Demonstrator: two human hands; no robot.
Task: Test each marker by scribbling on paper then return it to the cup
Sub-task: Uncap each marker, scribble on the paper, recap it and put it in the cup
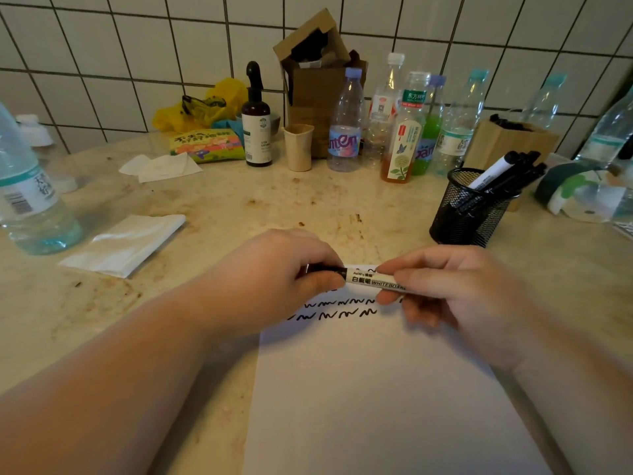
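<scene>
A white whiteboard marker [368,280] with a black cap lies level between both hands, above the white paper [383,389]. My left hand [277,269] grips its black cap end. My right hand [452,296] holds the white barrel between thumb and fingers. Rows of black scribbles [337,308] mark the top of the paper, partly hidden by the hands. The black mesh cup [469,214] stands to the right behind the paper, with several more markers [503,176] leaning in it.
Several plastic bottles [346,125], a brown spray bottle [256,121], a beige cup [298,147] and a cardboard box [318,80] line the tiled wall. A water bottle [30,190] and tissue packet [126,243] are at the left. A wooden box [507,142] stands behind the mesh cup.
</scene>
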